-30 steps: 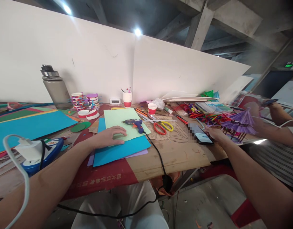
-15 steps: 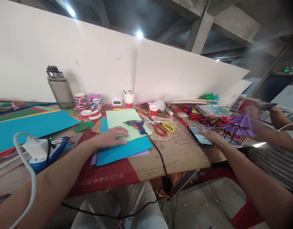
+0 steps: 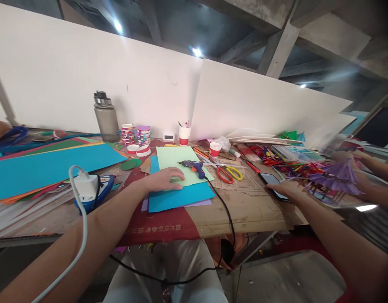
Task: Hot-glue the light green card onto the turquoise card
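My left hand lies flat, fingers spread, on the green sheet mid-counter; my right hand rests open on the phone toward the right edge. The glue gun lies just beside my left fingertips, so I judge a careless slide could brush its tip or snag its cord.

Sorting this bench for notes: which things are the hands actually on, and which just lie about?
In hand: left hand flat on green paper over blue paper; right hand on phone.
Lying about: glue gun, scissors, bottle, red cups.
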The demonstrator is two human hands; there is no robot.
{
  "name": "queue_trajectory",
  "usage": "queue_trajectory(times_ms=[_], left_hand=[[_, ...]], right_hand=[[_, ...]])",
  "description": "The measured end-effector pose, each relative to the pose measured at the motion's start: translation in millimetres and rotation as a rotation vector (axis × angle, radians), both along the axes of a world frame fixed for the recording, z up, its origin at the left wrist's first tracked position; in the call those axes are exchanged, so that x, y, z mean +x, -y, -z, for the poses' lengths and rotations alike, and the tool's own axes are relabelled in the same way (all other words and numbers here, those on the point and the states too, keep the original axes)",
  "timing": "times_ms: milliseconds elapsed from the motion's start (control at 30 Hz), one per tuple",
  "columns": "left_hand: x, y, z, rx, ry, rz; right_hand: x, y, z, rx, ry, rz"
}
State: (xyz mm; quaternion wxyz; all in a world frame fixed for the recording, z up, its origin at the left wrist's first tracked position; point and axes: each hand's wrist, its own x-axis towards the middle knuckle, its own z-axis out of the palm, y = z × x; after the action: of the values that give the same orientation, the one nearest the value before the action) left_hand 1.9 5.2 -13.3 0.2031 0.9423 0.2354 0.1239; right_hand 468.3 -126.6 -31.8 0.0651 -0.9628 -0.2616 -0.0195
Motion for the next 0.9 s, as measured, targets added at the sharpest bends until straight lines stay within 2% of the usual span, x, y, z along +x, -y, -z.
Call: queue_trajectory(times_ms=[133,200,267,333,433,533,633,700,800,900], left_hand=[[0.1,0.5,0.9,-0.005,0.015,-0.004],[0.5,0.9,1.1,0.002,0.023,-0.005],[0.8,1.3,1.1,0.013,0.027,-0.003],[0.9,1.6,1.0,0.023,0.029,-0.003],[0.4,1.6,0.8,0.023,0.041,0.004],[-0.4,1.5,0.4,0.019,0.045,0.011],[-0.6,2.1,-0.3,0.022,0.034,0.010],[-0.3,3.0,-0.8,0.029,0.027,-0.001],[0.6,5.1,-1.9,0.059,0.023,-0.011],[1.5,7.7,-3.6,0.130,0.004,0.020]], right_hand=[[2.5,3.6,-3.9,-0.104,-0.017,-0.042],[-1.6,5.3,-7.8,-0.073,0.035,-0.043],[-14.1,3.4,-13.8,0.022,0.114,-0.086],[-36.2,-4.3,-21.2,0.138,0.169,-0.241],[-84.2,-25.6,-31.4,0.302,0.224,-0.620],[-140.4,-49.0,-38.8,0.405,0.135,-0.869],[-190.9,-67.0,-42.5,0.299,-0.073,-1.031],[-215.3,-76.8,-41.4,0.195,-0.136,-1.072],[-235.1,-91.1,-34.4,0.056,-0.142,-1.052],[-239.9,-103.9,-26.6,0.043,-0.144,-1.058]])
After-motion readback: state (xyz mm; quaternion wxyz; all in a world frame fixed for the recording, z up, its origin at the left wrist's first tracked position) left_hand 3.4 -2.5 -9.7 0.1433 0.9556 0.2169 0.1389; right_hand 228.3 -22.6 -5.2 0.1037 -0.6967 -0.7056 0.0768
